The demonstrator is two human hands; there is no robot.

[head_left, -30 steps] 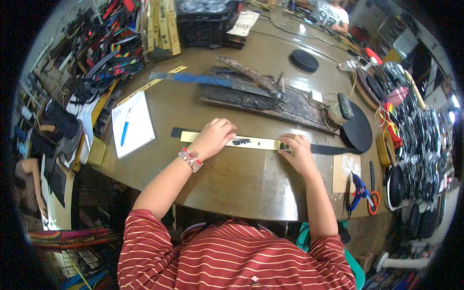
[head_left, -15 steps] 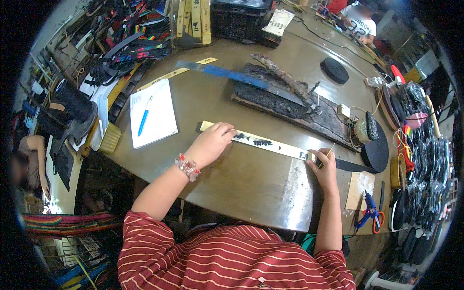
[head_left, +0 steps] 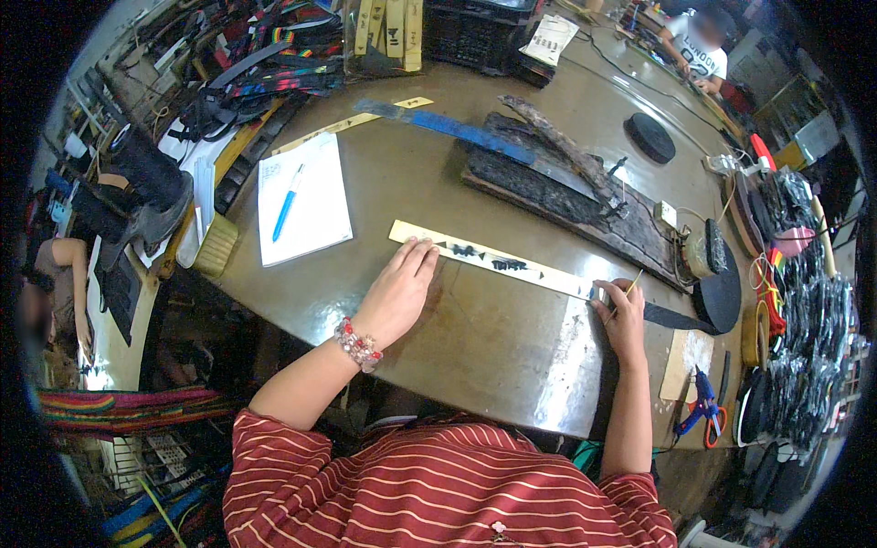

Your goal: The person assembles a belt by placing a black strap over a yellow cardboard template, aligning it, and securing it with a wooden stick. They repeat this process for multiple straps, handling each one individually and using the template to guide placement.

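Observation:
A flat pale-yellow template strip (head_left: 498,261) with black hand-drawn marks lies slantwise on the table before me. My left hand (head_left: 400,290), fingers stretched out, rests flat near its left end. At the strip's right end, my right hand (head_left: 625,320) is closed, a thin yellowish stick (head_left: 637,280) poking up from its fingers. The fingertips touch the strip's end. Black webbing (head_left: 676,317) runs from beside my right hand to an upright roll (head_left: 720,297). Whether webbing lies beneath the strip is hidden.
Beyond the strip sits a dark, crusted board (head_left: 566,201) with a wired device, near a blue-stained metal ruler (head_left: 457,134). A notepad with a blue pen (head_left: 289,205) lies left. To the right are a blue glue gun (head_left: 702,402) and orange-handled scissors (head_left: 717,426). Another person (head_left: 699,50) sits far right.
My left hand has flattened its fingers on the strip. The dark end that stuck out past the strip's left end no longer shows. My right hand stays at the right end.

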